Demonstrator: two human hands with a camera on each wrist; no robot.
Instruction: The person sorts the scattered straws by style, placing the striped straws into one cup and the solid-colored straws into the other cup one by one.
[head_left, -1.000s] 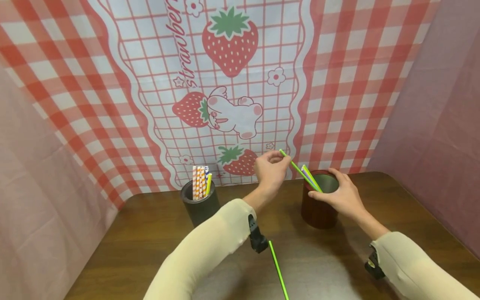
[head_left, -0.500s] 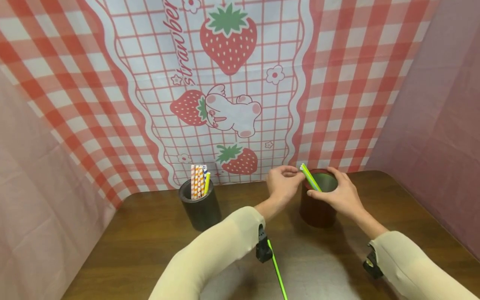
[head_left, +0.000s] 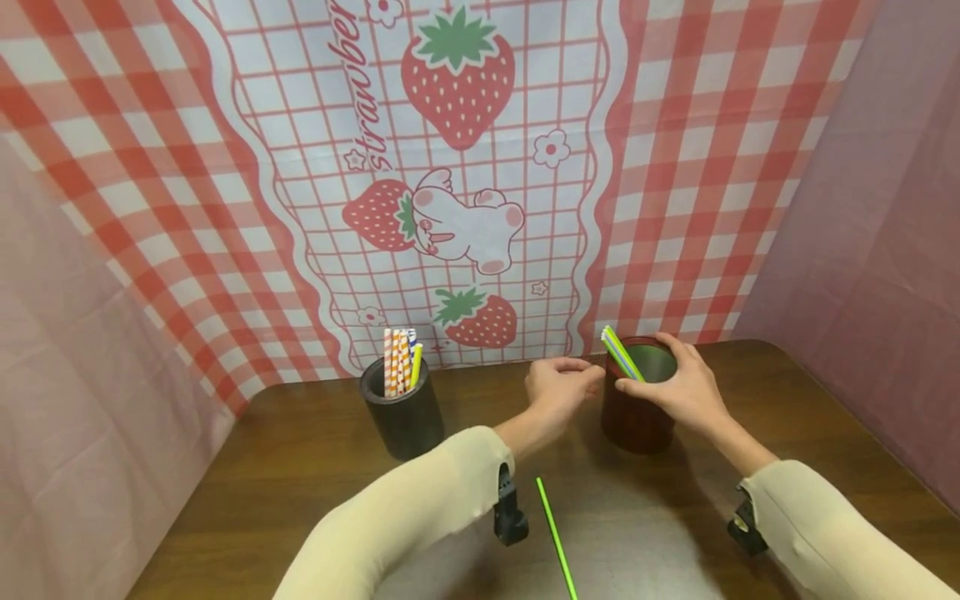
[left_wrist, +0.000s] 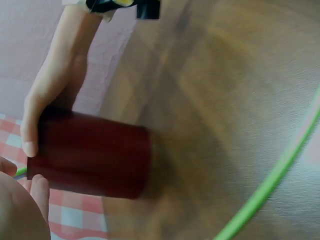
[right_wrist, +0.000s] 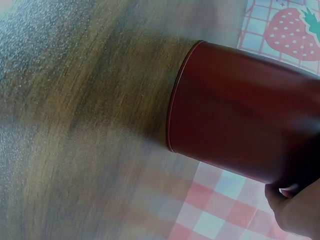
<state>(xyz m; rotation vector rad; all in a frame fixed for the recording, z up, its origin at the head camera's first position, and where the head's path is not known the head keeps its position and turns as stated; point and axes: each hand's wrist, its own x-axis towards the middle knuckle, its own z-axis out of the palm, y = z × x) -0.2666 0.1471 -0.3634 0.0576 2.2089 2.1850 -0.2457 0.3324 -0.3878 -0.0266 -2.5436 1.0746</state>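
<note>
Gripping the red cup (head_left: pixel 636 417) at its rim, the right hand (head_left: pixel 678 392) steadies it; the left hand (head_left: pixel 558 387) hovers just beside, fingers relaxed and empty. Light, bendy straws (head_left: pixel 618 354) stand inside, best pinched near their tops.

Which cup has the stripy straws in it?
The dark grey cup on the left, standing alone, holds the orange-and-white stripy straws. The dark red cup, gripped by the right hand, holds only plain green straws.
</note>
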